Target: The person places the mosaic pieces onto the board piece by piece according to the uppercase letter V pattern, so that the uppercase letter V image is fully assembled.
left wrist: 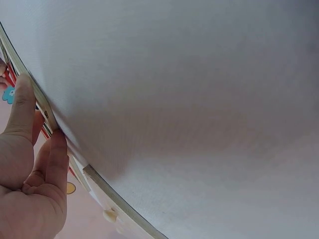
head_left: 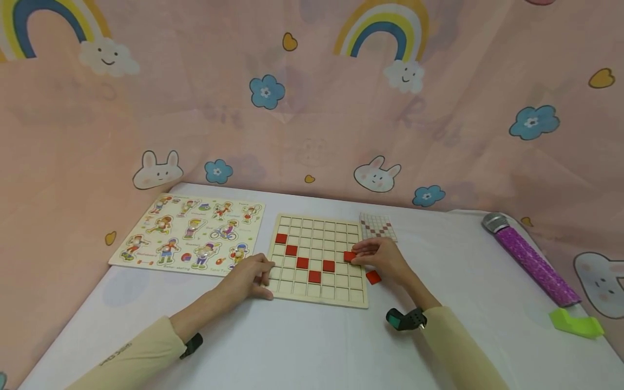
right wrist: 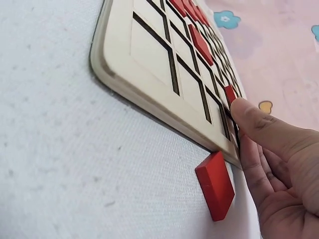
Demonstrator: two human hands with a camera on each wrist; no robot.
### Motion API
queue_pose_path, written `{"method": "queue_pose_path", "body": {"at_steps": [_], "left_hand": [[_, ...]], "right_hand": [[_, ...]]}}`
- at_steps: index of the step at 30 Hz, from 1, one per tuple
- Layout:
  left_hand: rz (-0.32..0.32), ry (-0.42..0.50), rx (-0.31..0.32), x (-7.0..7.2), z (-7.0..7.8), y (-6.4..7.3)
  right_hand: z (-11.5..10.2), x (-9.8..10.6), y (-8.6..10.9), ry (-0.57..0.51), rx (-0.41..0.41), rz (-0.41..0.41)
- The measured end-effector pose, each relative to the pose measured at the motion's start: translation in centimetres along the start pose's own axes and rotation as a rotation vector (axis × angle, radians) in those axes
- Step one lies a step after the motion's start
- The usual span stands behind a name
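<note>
A wooden grid board [head_left: 292, 288] lies on the white table, with several red square tiles [head_left: 302, 263] set in its cells in a bent line. My left hand [head_left: 244, 279] grips the board's near left corner; in the left wrist view its thumb and fingers [left wrist: 58, 149] are around the edge. Over the board's right side, my right hand [head_left: 385, 261] pinches a red tile [head_left: 349, 257] between thumb and fingers at a cell. That tile is mostly hidden by the thumb in the right wrist view. One loose red tile [right wrist: 215, 186] lies beside the board's right edge.
Behind the right hand lies a small pattern card [head_left: 376, 225] with red squares on a grid. A picture puzzle board [head_left: 195, 233] is to the left. At far right are a purple glitter microphone [head_left: 533, 260] and a green block [head_left: 576, 325]. A pink patterned cloth [head_left: 312, 108] hangs behind.
</note>
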State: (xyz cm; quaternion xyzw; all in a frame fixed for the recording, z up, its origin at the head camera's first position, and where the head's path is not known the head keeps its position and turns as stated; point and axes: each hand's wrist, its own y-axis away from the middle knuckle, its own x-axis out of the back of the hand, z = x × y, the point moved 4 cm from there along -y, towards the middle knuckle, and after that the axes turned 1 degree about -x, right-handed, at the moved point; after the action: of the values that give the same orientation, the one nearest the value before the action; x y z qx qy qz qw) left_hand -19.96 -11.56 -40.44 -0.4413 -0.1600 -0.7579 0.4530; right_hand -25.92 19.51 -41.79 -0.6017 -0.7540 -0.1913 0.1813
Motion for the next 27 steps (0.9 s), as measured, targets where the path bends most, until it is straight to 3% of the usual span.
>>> {"method": "queue_pose_path", "body": {"at_steps": [11, 19, 27], "left_hand": [[-0.009, 0.005, 0.020, -0.04, 0.01, 0.00], [-0.008, 0.010, 0.025, -0.07, -0.02, 0.02], [-0.012, 0.033, 0.045, 0.01, 0.08, -0.02]], "right_hand": [[-0.91, -0.77, -0.72, 0.076, 0.094, -0.011], [-1.06, -0.98, -0.82, 0.085, 0.085, -0.003], [-0.72, -0.79, -0.77, 0.010, 0.076, -0.025]]}}
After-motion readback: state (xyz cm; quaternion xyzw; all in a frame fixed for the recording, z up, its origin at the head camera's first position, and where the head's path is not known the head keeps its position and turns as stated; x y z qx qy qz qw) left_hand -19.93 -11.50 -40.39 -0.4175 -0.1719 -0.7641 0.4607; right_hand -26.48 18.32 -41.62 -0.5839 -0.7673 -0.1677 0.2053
